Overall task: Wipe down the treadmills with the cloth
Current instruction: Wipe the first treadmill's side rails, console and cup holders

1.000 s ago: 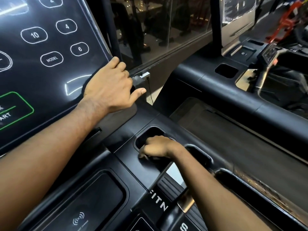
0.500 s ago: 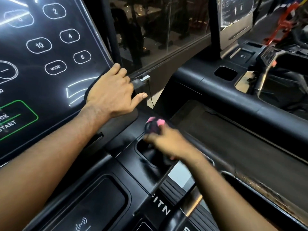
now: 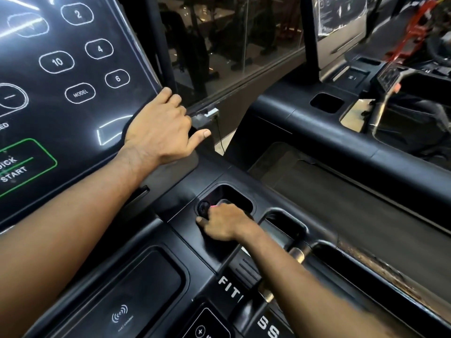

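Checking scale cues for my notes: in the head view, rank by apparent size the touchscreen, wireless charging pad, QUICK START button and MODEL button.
1. touchscreen
2. wireless charging pad
3. QUICK START button, cut off at the frame edge
4. MODEL button

The pad is nearer the camera, which inflates it.

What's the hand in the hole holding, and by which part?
The right hand grips a dark thing near its pink part; what it is cannot be told.

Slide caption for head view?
Right hand holds cloth in cup holder; left hand holds console corner.

Dim, screen glare, wide-angle warp, slight blur
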A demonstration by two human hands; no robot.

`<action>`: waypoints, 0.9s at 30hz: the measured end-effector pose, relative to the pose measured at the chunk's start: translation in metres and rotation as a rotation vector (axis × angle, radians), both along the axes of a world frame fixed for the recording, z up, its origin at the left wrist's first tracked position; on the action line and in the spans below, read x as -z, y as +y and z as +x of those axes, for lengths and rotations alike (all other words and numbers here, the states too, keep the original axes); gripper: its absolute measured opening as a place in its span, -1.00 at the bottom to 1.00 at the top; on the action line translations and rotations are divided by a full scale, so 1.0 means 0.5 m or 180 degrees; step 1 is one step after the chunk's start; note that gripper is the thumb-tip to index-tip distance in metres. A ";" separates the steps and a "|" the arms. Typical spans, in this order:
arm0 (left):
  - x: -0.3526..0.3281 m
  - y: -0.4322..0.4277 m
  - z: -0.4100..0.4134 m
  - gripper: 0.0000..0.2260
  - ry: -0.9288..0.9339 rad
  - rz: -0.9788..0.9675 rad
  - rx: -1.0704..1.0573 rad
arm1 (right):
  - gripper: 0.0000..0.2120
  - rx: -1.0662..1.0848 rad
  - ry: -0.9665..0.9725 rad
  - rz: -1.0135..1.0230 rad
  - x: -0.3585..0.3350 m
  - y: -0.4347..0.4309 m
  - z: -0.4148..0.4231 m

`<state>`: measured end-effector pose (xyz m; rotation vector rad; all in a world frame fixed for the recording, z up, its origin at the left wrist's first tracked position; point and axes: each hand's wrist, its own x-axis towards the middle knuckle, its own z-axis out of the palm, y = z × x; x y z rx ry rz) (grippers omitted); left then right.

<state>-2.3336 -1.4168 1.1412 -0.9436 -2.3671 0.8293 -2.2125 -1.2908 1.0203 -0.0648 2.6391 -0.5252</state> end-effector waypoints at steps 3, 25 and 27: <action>0.002 0.000 -0.004 -0.17 0.0038 0.0013 0.0015 | -0.70 0.0018 0.0518 0.0372 -0.007 -0.021 0.032; 0.002 -0.001 0.000 -0.19 0.0059 -0.0005 -0.0038 | -0.65 0.2738 0.2044 -0.1038 -0.028 0.196 0.120; 0.003 -0.002 -0.001 -0.19 0.0035 -0.0037 -0.0051 | -0.78 0.2848 0.2432 -0.1168 -0.051 0.243 0.096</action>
